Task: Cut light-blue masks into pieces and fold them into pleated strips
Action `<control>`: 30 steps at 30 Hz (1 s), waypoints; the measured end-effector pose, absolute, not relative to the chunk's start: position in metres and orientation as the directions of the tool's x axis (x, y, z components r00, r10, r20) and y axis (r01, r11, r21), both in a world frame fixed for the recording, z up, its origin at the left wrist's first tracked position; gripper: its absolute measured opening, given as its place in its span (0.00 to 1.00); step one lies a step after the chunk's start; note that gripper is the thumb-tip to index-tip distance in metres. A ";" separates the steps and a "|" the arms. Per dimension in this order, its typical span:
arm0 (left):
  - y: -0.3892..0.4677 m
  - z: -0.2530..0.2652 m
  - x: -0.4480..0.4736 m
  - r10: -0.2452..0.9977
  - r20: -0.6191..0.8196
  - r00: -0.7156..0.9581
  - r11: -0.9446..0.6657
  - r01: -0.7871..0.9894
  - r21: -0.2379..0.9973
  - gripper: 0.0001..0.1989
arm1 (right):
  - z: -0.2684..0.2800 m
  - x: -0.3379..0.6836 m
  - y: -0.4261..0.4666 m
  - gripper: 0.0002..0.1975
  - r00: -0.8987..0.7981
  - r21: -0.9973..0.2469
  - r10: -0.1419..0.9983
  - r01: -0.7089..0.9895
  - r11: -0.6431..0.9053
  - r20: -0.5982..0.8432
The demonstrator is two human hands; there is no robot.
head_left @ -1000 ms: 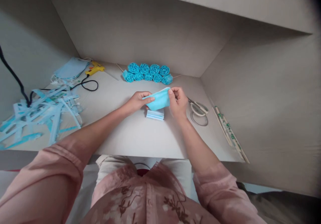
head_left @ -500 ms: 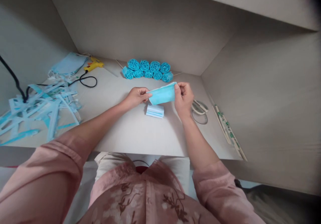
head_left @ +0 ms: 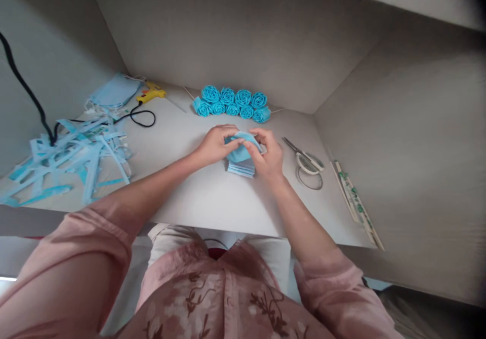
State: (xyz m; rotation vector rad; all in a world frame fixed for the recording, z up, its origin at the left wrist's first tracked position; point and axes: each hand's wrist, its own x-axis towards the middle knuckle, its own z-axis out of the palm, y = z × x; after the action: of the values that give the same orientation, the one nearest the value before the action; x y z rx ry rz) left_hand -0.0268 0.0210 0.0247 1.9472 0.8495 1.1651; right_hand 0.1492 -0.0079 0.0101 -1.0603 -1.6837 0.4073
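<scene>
Between both hands is a piece of blue face mask fabric (head_left: 240, 152), bunched and bent at its upper edge. My left hand (head_left: 219, 144) grips its left side, thumb pressed toward the middle. My right hand (head_left: 267, 152) pinches the right side, its thumb almost meeting the left one. Just below, on the table, a small stack of folded light-blue pieces (head_left: 241, 169) is partly covered by the held fabric. Behind the hands, two rows of blue fabric roses (head_left: 232, 103) lie against the back wall.
Scissors (head_left: 306, 160) and a ring-shaped roll (head_left: 309, 179) lie to the right, with thin sticks (head_left: 357, 202) along the right wall. At left are cut blue strips (head_left: 83, 159), a stack of face masks (head_left: 116, 91) and a yellow glue gun (head_left: 152, 93) with a black cord.
My hands have come together, and the fabric, stretched flat between them before, is now bunched. The scissors show more fully as the view has shifted slightly.
</scene>
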 end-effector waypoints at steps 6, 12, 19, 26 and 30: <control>0.027 0.019 -0.029 0.940 0.289 0.183 -0.232 -0.281 0.931 0.25 | 0.002 0.145 0.003 0.19 -0.150 -0.811 0.873 0.326 0.487 0.464; 0.037 0.012 -0.028 0.935 0.337 0.111 -0.269 -0.397 0.878 0.23 | -0.007 0.144 0.007 0.14 -0.129 -0.631 0.846 0.611 0.478 0.517; 0.036 0.004 -0.025 0.947 0.315 -0.059 -0.317 -0.308 0.897 0.20 | -0.014 0.127 0.000 0.15 -0.243 -0.431 0.778 0.719 0.545 0.580; 0.034 0.009 -0.027 0.960 0.280 0.020 -0.266 -0.245 0.932 0.21 | 0.005 0.136 -0.005 0.17 -0.253 -0.680 0.846 0.507 0.530 0.470; 0.024 0.013 -0.024 0.942 0.251 0.224 -0.233 -0.102 0.967 0.21 | 0.019 0.153 -0.004 0.21 -0.095 -0.787 0.869 0.386 0.482 0.486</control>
State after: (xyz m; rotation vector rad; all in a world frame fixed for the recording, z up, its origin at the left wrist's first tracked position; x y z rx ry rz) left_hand -0.0243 0.0238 0.0127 1.4323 0.8514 1.2362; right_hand 0.1530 -0.0038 0.0194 -1.0835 -1.6907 0.5823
